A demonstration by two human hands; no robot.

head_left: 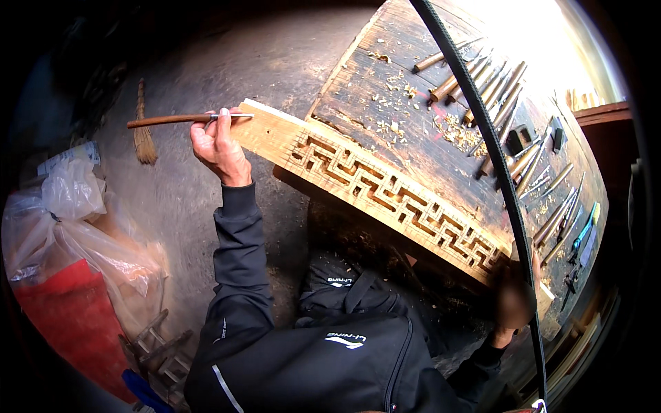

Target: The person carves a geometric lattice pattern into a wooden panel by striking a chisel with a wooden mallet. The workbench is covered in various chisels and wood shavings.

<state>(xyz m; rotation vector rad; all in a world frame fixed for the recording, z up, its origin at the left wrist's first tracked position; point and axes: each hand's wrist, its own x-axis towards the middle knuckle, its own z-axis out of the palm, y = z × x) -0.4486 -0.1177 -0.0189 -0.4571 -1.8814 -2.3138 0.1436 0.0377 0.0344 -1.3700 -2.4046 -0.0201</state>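
Observation:
A long pale wooden board (272, 141) with a pierced lattice pattern slants from upper left to lower right in front of me. My left hand (224, 148) is at its far left end, closed on a slim chisel (162, 120). The chisel's brown handle points left, and its metal blade lies over the board's end. At the board's right end, my right hand (515, 303) grips the edge, in shadow and partly hidden behind a black strap (475, 100). Pencil lines surround the cut openings, and the board rests partly on the workbench edge.
Several wood-handled chisels (497, 89) lie on the worn workbench (358, 89) among wood shavings (392, 131). Blue-handled pliers or scissors (589, 224) are at the right. On the floor to the left are a straw broom (143, 141), plastic bags (72, 196) and a red sheet (72, 323).

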